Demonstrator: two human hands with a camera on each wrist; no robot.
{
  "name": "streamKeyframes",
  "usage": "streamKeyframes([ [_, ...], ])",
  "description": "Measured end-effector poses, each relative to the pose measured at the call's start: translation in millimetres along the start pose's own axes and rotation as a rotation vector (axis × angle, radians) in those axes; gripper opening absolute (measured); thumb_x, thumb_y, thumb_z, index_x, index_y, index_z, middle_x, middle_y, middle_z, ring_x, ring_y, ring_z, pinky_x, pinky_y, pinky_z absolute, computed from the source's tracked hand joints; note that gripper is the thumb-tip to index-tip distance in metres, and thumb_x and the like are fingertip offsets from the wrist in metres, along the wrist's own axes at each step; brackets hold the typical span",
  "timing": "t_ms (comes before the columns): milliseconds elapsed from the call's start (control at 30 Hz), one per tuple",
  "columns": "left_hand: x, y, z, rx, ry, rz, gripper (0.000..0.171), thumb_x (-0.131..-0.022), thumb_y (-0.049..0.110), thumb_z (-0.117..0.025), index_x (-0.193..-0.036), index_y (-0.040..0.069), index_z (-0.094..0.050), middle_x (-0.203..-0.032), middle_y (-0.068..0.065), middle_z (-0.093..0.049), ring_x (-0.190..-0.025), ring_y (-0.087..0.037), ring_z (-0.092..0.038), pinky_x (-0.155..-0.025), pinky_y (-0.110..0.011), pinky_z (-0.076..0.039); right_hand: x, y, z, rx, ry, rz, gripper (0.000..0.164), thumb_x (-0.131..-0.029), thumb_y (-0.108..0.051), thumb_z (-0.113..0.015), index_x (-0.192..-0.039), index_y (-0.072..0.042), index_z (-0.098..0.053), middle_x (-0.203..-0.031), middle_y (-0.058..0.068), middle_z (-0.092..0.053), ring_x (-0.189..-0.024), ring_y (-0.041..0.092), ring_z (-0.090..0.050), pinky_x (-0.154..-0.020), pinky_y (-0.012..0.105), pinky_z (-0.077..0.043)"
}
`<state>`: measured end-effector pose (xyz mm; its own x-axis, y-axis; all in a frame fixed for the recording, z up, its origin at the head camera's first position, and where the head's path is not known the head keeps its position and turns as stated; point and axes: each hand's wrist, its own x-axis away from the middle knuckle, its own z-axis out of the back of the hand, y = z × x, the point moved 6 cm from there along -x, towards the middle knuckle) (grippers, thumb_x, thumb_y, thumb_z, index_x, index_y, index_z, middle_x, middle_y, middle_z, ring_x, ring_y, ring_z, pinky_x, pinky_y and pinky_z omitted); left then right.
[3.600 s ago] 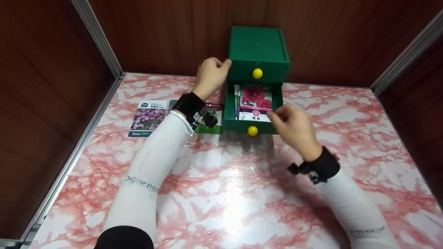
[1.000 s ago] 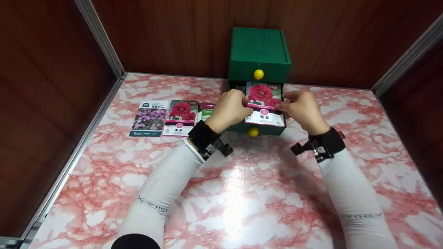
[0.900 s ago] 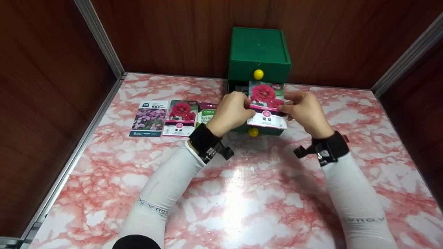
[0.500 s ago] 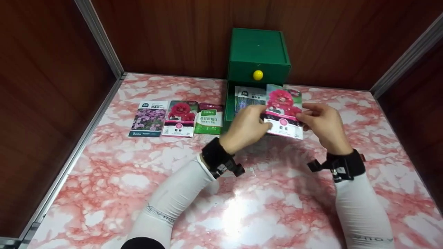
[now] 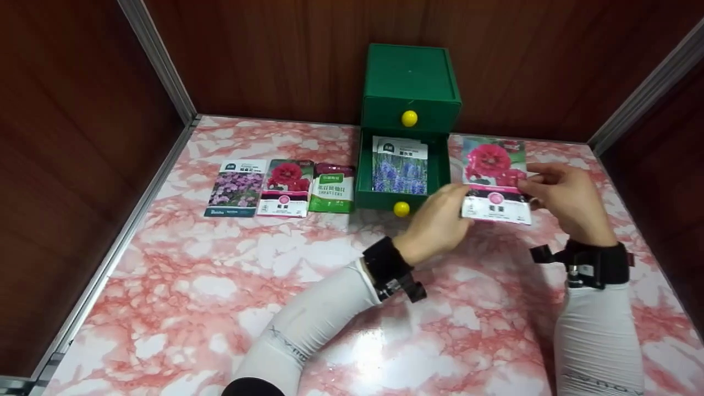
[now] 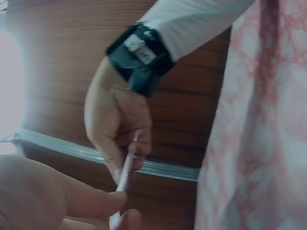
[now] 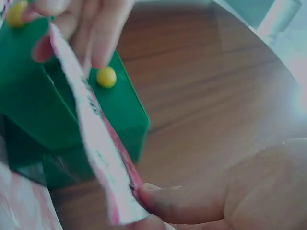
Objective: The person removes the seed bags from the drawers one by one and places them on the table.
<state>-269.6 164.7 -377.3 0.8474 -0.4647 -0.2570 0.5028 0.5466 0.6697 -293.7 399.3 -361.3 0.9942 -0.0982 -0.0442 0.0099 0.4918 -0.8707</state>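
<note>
Both hands hold a flower seed packet (image 5: 495, 168) with a pink-red bloom, raised to the right of the green drawer box (image 5: 410, 71). My left hand (image 5: 437, 225) pinches its left edge, as the left wrist view shows with thumb and finger on the thin packet (image 6: 125, 175). On its right edge, my right hand (image 5: 575, 203) pinches with thumb and fingers; the right wrist view shows the packet (image 7: 96, 139) edge-on between the two hands. In the pulled-out lower drawer (image 5: 440, 165) lies a packet with purple-blue flower spikes (image 5: 400, 170), over at least one other.
Left of the box, three packets lie in a row on the marbled table (image 5: 220, 308): a purple-flower one (image 5: 235, 190), a pink-red one (image 5: 285, 187) and a green one (image 5: 333, 190). Yellow knobs (image 5: 409, 118) mark the drawers. Brown wood panels (image 5: 264, 60) stand around the table.
The pink-red packet has come up out of the lower drawer and moved right, held by both hands. The packet with purple-blue spikes beneath it is now uncovered.
</note>
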Motion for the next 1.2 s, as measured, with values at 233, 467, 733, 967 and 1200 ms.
streamKeyframes([
  [233,-5.4,-5.0,-39.8,0.016,-0.059,0.002,0.07,-0.101,0.017,-0.081,-0.162,-0.001,-0.051,-0.17,-0.02,-0.047,-0.159,-0.026,-0.045,-0.127,-0.031,-0.036,-9.0,15.6,7.6,0.136,-0.029,-0.008,0.053,-0.107,-0.014,-0.075,-0.148,0.014,-0.058,-0.095,-0.015,-0.073,-0.077,0.002,-0.068,-0.065,0.022,-0.06],
  [467,-5.9,-17.7,-68.2,-0.004,-0.101,0.002,0.082,-0.098,0.021,-0.086,-0.166,0.0,-0.046,-0.176,-0.026,-0.035,-0.154,-0.027,-0.05,-0.121,-0.028,-0.043,-23.0,40.0,-2.6,0.203,-0.11,-0.095,0.055,-0.108,-0.016,-0.073,-0.149,0.016,-0.056,-0.114,0.011,-0.074,-0.08,0.007,-0.069,-0.069,0.026,-0.062],
  [733,-8.4,-37.0,-83.1,-0.078,-0.161,0.034,0.086,-0.099,0.036,-0.086,-0.169,0.007,-0.045,-0.177,-0.026,-0.031,-0.161,-0.037,-0.04,-0.127,-0.056,-0.039,-36.2,63.0,-29.6,0.237,-0.11,-0.123,0.054,-0.105,-0.013,-0.072,-0.147,0.017,-0.058,-0.132,0.032,-0.065,-0.076,0.01,-0.069,-0.068,0.03,-0.063],
  [967,-8.3,-50.3,-91.8,-0.107,-0.215,0.074,0.089,-0.1,0.042,-0.083,-0.171,0.007,-0.041,-0.175,-0.022,-0.039,-0.158,-0.035,-0.044,-0.127,-0.044,-0.04,-45.7,77.4,-48.4,0.266,-0.103,-0.106,0.052,-0.104,-0.008,-0.071,-0.148,0.017,-0.058,-0.128,0.035,-0.069,-0.079,0.013,-0.07,-0.065,0.026,-0.056],
  [1200,-6.5,-60.8,-94.1,-0.098,-0.208,0.068,0.077,-0.1,0.044,-0.081,-0.162,0.009,-0.05,-0.146,-0.013,-0.071,-0.132,-0.03,-0.068,-0.11,-0.039,-0.055,-50.0,83.7,-62.5,0.319,-0.064,-0.087,0.047,-0.102,-0.009,-0.073,-0.14,0.016,-0.065,-0.128,0.035,-0.07,-0.1,0.034,-0.068,-0.075,0.026,-0.051],
])
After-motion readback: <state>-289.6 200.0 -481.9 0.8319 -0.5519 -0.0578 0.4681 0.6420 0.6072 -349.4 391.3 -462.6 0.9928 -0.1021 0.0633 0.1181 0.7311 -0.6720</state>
